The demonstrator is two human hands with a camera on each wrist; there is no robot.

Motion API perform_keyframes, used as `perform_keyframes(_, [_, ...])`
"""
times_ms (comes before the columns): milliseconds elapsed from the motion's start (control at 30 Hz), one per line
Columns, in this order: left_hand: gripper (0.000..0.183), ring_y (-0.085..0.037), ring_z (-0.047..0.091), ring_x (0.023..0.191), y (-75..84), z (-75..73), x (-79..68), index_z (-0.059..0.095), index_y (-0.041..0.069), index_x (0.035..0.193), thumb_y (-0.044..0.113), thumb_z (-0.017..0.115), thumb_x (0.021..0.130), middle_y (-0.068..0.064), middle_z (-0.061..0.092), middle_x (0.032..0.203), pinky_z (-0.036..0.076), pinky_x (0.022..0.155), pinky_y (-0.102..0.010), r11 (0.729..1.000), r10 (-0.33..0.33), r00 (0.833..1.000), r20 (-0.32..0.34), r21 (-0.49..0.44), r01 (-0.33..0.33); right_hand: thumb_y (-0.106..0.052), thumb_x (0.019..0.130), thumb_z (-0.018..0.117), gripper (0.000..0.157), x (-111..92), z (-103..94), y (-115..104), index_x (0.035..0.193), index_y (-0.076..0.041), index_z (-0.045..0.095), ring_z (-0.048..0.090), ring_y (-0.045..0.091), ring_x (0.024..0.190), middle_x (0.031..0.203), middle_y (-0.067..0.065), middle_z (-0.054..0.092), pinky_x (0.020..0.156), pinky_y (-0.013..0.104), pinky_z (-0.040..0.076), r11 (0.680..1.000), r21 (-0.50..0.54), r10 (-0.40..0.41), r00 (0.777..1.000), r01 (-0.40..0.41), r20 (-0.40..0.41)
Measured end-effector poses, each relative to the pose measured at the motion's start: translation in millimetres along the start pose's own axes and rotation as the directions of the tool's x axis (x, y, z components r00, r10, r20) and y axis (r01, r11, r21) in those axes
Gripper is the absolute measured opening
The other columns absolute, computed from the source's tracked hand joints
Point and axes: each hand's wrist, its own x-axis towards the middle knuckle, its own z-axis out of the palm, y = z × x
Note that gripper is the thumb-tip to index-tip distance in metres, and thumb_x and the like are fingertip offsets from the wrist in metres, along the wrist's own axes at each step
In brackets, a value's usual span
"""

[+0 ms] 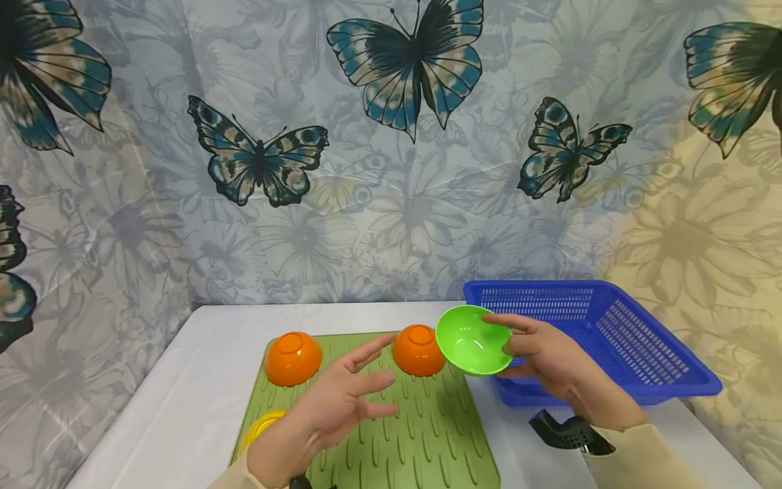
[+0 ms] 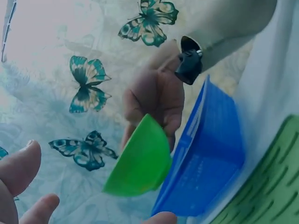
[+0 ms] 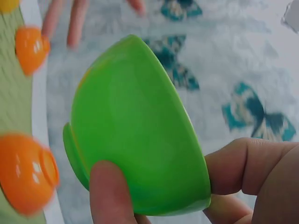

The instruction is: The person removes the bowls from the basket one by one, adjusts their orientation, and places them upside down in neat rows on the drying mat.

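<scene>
My right hand [image 1: 550,356] pinches a green bowl [image 1: 467,343] by its rim, with the thumb on the outer wall and fingers at the edge, as the right wrist view shows. The bowl is tilted, its inside facing me, in the air by the blue basket. My left hand [image 1: 336,404] hovers over the green mat [image 1: 427,435], fingers spread and holding nothing. Upside down on the mat sit two orange bowls, one at the far left [image 1: 293,358] and one [image 1: 418,350] beside the green bowl. A yellow bowl [image 1: 263,428] is partly hidden behind my left forearm.
A blue plastic basket [image 1: 647,390] with slotted walls stands at the right on the white-covered table [image 1: 165,387]. Behind the table hangs a butterfly-patterned cloth [image 1: 403,224]. The mat has raised ridges.
</scene>
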Motion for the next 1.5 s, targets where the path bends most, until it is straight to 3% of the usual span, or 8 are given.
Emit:
perform_keyframes(500, [0.059, -0.036, 0.06, 0.111, -19.7, 9.5, 16.9, 0.041, 0.008, 0.152, 0.001, 0.061, 0.097, -0.019, 0.05, 0.138, 0.047, 0.09, -0.062, 0.992, -0.035, 0.997, 0.076, -0.12, 0.044, 0.0, 0.09, 0.06, 0.056, -25.7, 50.3, 1.9, 0.145, 0.0, 0.048, 0.06, 0.034, 0.108, 0.143, 0.026, 0.037, 0.084, 0.054, 0.054, 0.997, 0.066, -0.036, 0.991, 0.028, 0.131])
perform_keyframes(833, [0.069, -0.035, 0.063, 0.108, -20.9, 7.2, 11.8, 0.031, 0.013, 0.158, -0.001, 0.061, 0.097, -0.023, 0.04, 0.144, 0.052, 0.088, -0.053, 0.978, -0.026, 0.979, 0.202, -0.196, 0.066, -0.007, 0.097, 0.061, 0.052, -41.8, 62.1, 0.4, 0.147, -0.004, 0.046, 0.058, 0.035, 0.113, 0.14, 0.023, 0.043, 0.086, 0.05, 0.054, 0.996, 0.005, -0.087, 0.983, 0.087, 0.161])
perform_keyframes(967, [0.069, -0.036, 0.062, 0.109, -20.8, 8.2, 11.1, 0.038, 0.011, 0.155, -0.006, 0.064, 0.093, -0.022, 0.036, 0.149, 0.052, 0.088, -0.051, 0.996, 0.029, 0.993, 0.118, -0.085, -0.019, -0.022, 0.101, 0.061, 0.058, -46.1, 60.0, -7.0, 0.154, -0.017, 0.039, 0.06, 0.029, 0.113, 0.135, 0.02, 0.053, 0.083, 0.042, 0.055, 0.963, -0.197, -0.185, 0.983, 0.184, 0.015])
perform_keyframes(1067, [0.066, -0.036, 0.057, 0.118, -21.7, 7.4, 10.4, 0.047, 0.012, 0.15, -0.005, 0.069, 0.091, -0.018, 0.037, 0.152, 0.054, 0.089, -0.043, 0.979, 0.129, 0.99, 0.051, 0.155, -0.136, -0.027, 0.107, 0.048, 0.06, -45.0, 54.2, -8.7, 0.16, -0.017, 0.022, 0.066, 0.03, 0.106, 0.127, 0.022, 0.061, 0.082, 0.042, 0.056, 0.984, -0.016, -0.176, 0.978, 0.178, 0.108])
perform_keyframes(1167, [0.061, -0.037, 0.05, 0.127, -22.6, 6.4, 9.2, 0.054, 0.011, 0.145, -0.004, 0.071, 0.089, -0.013, 0.037, 0.154, 0.055, 0.086, -0.036, 0.886, 0.254, 0.965, 0.062, 0.384, -0.258, -0.027, 0.111, 0.03, 0.06, -40.3, 48.4, -5.2, 0.161, -0.011, 0.001, 0.063, 0.04, 0.111, 0.129, 0.031, 0.057, 0.091, 0.047, 0.052, 0.948, 0.319, -0.096, 0.935, -0.019, 0.342])
perform_keyframes(1367, [0.056, -0.036, 0.047, 0.131, -25.2, 5.7, 5.6, 0.061, 0.006, 0.138, -0.016, 0.064, 0.086, -0.001, 0.027, 0.159, 0.054, 0.087, -0.037, 0.701, 0.397, 0.881, 0.256, 0.535, -0.472, -0.038, 0.11, 0.018, 0.063, -32.3, 42.8, 2.7, 0.159, -0.017, -0.015, 0.039, 0.049, 0.133, 0.143, 0.038, 0.039, 0.104, 0.047, 0.042, 0.852, 0.485, -0.084, 0.861, -0.199, 0.502])
perform_keyframes(1433, [0.057, -0.033, 0.04, 0.136, -25.7, 4.4, 4.5, 0.065, 0.009, 0.134, -0.017, 0.066, 0.083, -0.002, 0.028, 0.159, 0.051, 0.093, -0.037, 0.537, 0.451, 0.82, 0.354, 0.626, -0.566, -0.042, 0.109, 0.016, 0.064, -29.7, 40.7, 4.8, 0.158, -0.018, -0.017, 0.034, 0.05, 0.136, 0.145, 0.04, 0.035, 0.106, 0.048, 0.039, 0.826, 0.509, -0.083, 0.841, -0.242, 0.535])
perform_keyframes(1500, [0.057, -0.033, 0.039, 0.137, -25.5, 2.7, 3.8, 0.069, 0.012, 0.129, -0.018, 0.068, 0.081, -0.007, 0.031, 0.158, 0.048, 0.098, -0.037, 0.307, 0.49, 0.726, 0.483, 0.683, -0.662, -0.046, 0.108, 0.014, 0.065, -26.7, 38.3, 7.8, 0.158, -0.019, -0.018, 0.03, 0.051, 0.138, 0.145, 0.041, 0.033, 0.109, 0.048, 0.036, 0.798, 0.527, -0.075, 0.82, -0.293, 0.568])
